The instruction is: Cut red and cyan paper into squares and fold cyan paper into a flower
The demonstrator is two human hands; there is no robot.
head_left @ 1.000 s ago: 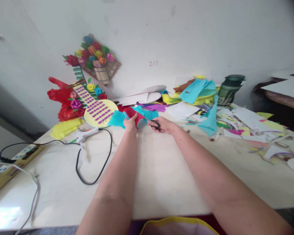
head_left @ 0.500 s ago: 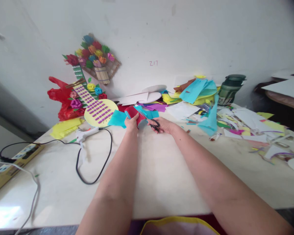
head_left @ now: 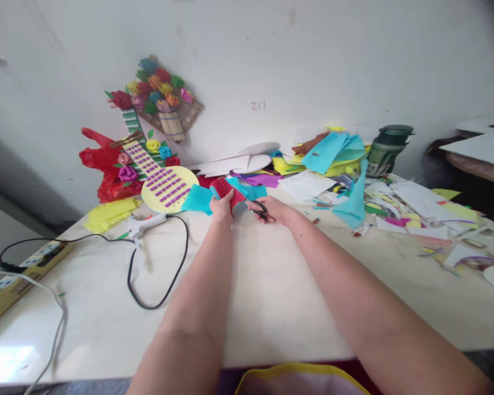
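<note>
Far across the pale table [head_left: 267,291], the left hand [head_left: 221,208] pinches a piece of red paper [head_left: 227,192] by its near edge and holds it just above the surface. The right hand [head_left: 273,210] is closed through the black handles of the scissors [head_left: 258,208], whose blades point left into the red paper. Turquoise sheets [head_left: 197,199] lie directly behind and beside the paper, touching it. To the left, a yellow paper guitar [head_left: 169,187] leans toward the wall with a red plastic bag [head_left: 102,171] behind it. A white glue gun [head_left: 143,225] lies near the left hand, and its black cord [head_left: 164,285] loops across the bare table toward a power strip [head_left: 28,267] at the left edge. To the right, a heap of coloured paper [head_left: 333,152] crowds the space beside the right hand, with loose scraps [head_left: 415,215] spread further out and a green bottle [head_left: 385,149] standing against the wall. A paper flower basket [head_left: 164,99] hangs on the wall above.
</note>
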